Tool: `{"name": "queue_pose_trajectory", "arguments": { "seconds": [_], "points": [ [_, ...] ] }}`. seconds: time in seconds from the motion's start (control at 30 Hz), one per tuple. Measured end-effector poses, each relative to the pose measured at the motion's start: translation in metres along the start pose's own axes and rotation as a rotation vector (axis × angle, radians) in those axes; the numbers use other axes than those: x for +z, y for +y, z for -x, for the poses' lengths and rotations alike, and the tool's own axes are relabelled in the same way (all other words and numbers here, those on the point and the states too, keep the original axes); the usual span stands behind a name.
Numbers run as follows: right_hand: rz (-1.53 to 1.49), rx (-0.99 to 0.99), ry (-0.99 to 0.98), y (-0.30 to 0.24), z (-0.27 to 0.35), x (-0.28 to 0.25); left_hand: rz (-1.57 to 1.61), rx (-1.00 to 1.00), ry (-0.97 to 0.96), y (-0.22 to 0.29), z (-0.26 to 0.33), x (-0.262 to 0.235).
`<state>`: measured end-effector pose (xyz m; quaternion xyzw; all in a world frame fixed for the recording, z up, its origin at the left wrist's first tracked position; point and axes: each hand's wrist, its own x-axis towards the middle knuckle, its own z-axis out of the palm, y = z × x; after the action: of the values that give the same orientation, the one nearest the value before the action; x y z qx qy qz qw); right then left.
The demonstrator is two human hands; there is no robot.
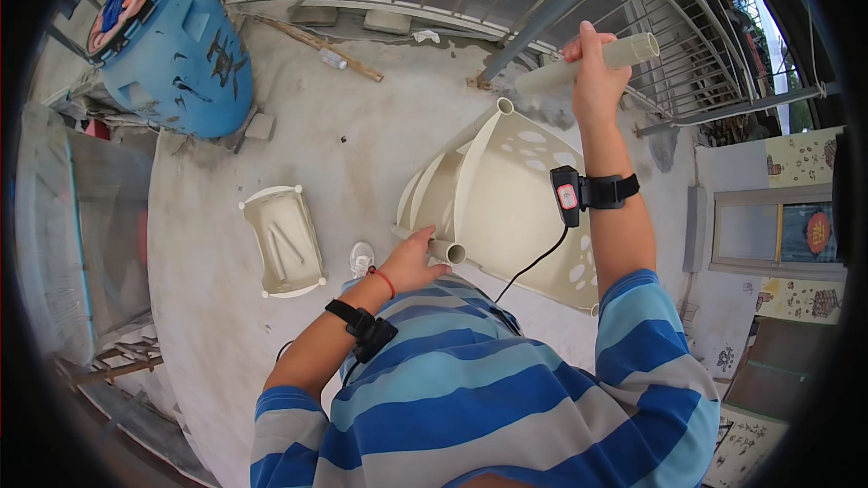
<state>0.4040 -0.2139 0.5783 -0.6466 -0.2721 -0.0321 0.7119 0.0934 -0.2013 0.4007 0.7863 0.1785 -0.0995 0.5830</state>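
My right hand (597, 72) is raised at the upper right, closed round a loose cream plastic tube (633, 51). The tube's open end points right. Below it stands a cream plastic rack (515, 190) with curved tray panels and pebble-shaped holes. My left hand (411, 264) grips a short cream tube (447, 251) at the rack's near left corner, thumb and fingers on either side. Whether that tube is fixed to the rack I cannot tell. To the left, a smaller cream tray (303, 262) lies on the floor with thin cream rods (282, 248) inside.
A blue barrel (185, 59) with cloth on top stands at the far left. Near it lie a wooden stick (316, 45) and a clear bottle (333, 59). Metal railings (452, 14) run along the back, with a slanted post (542, 23) by my right hand. Concrete floor (208, 208) surrounds everything.
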Motion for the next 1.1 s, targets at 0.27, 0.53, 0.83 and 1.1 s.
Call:
{"name": "queue_pose_trajectory", "arguments": {
  "seconds": [0.27, 0.53, 0.83, 1.1],
  "points": [
    [-0.060, 0.140, -0.052, 0.024, 0.021, -0.031, -0.007, -0.024, 0.220, -0.007, 0.000, 0.013],
    [-0.089, 0.186, -0.127, 0.008, 0.027, -0.047, -0.062, 0.168, 0.293, -0.024, -0.008, 0.029],
    [-0.091, 0.184, -0.145, 0.003, 0.037, -0.046, -0.002, 0.223, 0.432, -0.026, -0.009, 0.038],
    [-0.174, -0.035, -0.115, 0.000, 0.021, -0.005, 0.097, 0.207, 0.491, -0.026, -0.001, 0.041]
  ]
}}
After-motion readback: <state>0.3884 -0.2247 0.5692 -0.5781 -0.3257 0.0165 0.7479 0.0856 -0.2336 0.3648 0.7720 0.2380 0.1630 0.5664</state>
